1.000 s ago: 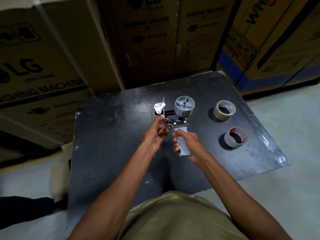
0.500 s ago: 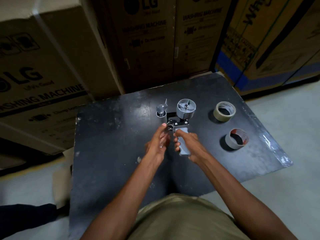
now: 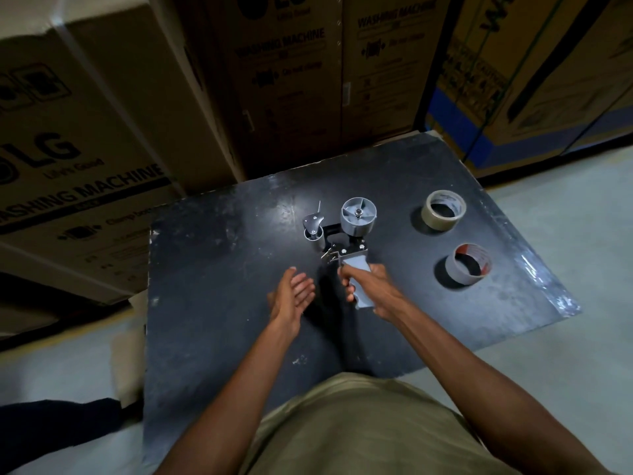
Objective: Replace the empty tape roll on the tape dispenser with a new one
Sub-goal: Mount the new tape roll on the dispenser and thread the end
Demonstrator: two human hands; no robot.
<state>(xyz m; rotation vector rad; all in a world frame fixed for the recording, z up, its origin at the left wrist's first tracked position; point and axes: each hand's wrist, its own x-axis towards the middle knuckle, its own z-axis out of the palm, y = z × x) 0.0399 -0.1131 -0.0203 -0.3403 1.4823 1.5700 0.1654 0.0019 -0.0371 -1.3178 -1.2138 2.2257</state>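
As before, right hand grips dispenser, left hand off

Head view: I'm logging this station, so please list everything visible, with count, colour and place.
tape dispenser: one, grey and black, table centre, hub bare
tape roll: one, beige, far right of table
empty core: one, grey with red inside, right of table, nearer than the roll
table: one, black, centre
cardboard boxes: several, brown, behind table
floor: pale grey, around table
left hand: open, beside the dispenser's handle, holding nothing
right hand: grips the dispenser's handle
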